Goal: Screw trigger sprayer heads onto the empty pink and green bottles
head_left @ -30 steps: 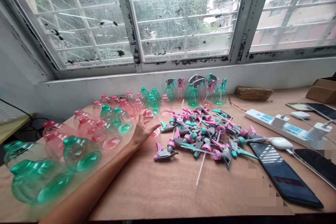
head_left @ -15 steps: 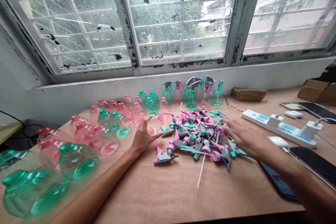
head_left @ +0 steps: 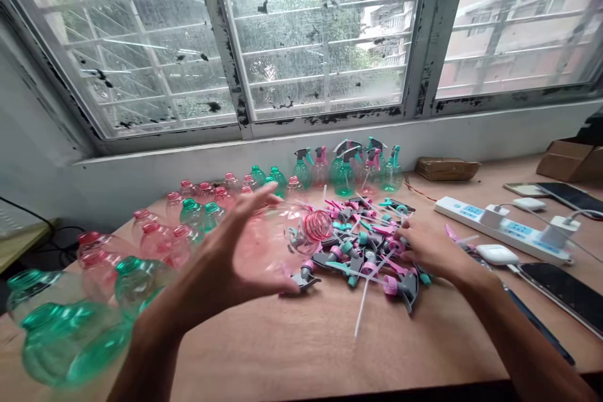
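My left hand (head_left: 207, 257), thumb and fingers curved wide, grips a clear pink spray bottle (head_left: 264, 239). The bottle is tilted on its side above the table, its threaded neck pointing right. My right hand (head_left: 431, 251) is at the right edge of a pile of spray trigger heads (head_left: 351, 251), its fingers closed on one of them; most of that one is hidden. The heads are grey with pink or teal parts, and several have white dip tubes. One grey and pink head (head_left: 306, 279) lies near my left thumb.
Open pink and green bottles (head_left: 70, 339) stand along the left. Bottles with heads fitted (head_left: 346, 173) stand by the window wall. To the right are a power strip (head_left: 499, 229), a white earbud case (head_left: 499, 255), phones (head_left: 565, 292) and a cardboard box (head_left: 570, 163).
My left hand has lifted the pink bottle off the table, toward me, and tipped its neck right. My right hand has moved slightly and its fingers have closed in at the pile.
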A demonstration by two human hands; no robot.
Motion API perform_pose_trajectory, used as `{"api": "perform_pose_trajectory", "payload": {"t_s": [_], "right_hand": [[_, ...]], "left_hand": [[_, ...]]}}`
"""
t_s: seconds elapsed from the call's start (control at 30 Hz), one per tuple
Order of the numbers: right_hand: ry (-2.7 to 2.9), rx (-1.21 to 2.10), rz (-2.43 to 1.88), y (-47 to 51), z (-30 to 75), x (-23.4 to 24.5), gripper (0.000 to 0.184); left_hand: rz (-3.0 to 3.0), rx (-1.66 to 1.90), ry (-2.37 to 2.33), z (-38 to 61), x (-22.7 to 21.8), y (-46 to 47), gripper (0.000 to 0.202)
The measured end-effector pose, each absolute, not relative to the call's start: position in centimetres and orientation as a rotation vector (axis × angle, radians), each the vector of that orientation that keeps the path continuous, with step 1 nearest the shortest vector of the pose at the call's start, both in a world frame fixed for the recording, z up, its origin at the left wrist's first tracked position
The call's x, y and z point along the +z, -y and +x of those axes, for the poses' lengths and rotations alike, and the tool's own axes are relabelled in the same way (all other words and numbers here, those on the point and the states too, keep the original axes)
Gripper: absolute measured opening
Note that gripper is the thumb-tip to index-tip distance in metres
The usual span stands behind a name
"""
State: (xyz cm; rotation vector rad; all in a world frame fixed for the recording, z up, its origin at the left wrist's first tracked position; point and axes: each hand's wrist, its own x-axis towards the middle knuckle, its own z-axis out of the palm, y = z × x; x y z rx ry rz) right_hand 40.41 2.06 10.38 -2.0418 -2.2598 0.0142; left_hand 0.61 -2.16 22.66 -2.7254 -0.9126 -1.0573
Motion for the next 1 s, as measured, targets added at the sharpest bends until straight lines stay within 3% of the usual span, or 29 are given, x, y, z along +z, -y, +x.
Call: {"api": "perform_pose_trajectory", "payload": {"t_s": [0.03,0.2,0.33,0.67,0.77,0.9,1.0], "right_hand": [[2.255,0.046,-2.05,-2.4,40.6,10.9,0.022],[2.229,0.23,-2.047,-2.8,40.8,12.1,0.027],[2.202,0.31,-2.009,-2.3,40.8,12.2,0.032],[2.264,0.275,-1.525,0.0,41.5,15.8,0.021],[2.026,0.154,-1.329,1.8,40.6,17.2,0.028],[1.645,-0.001,-1.145,3.8,38.5,18.8,0.02],[1.462,-0.018,-1.036,4.6,37.1,19.5,0.028]], "left_hand": [[-2.734,-1.149,0.927,0.2,23.5,3.5,0.125],[-2.633,-1.309,0.949,-1.8,23.9,6.8,0.1],[-2.607,-1.24,0.926,-1.7,22.8,6.5,0.088],[-2.628,-1.23,0.992,-0.8,22.4,6.9,0.105],[-2.725,-1.247,1.037,-0.9,22.2,6.9,0.108],[-2.769,-1.137,1.035,-0.5,21.9,6.4,0.102],[-2.724,-1.103,1.088,-0.2,21.7,6.1,0.1]]}}
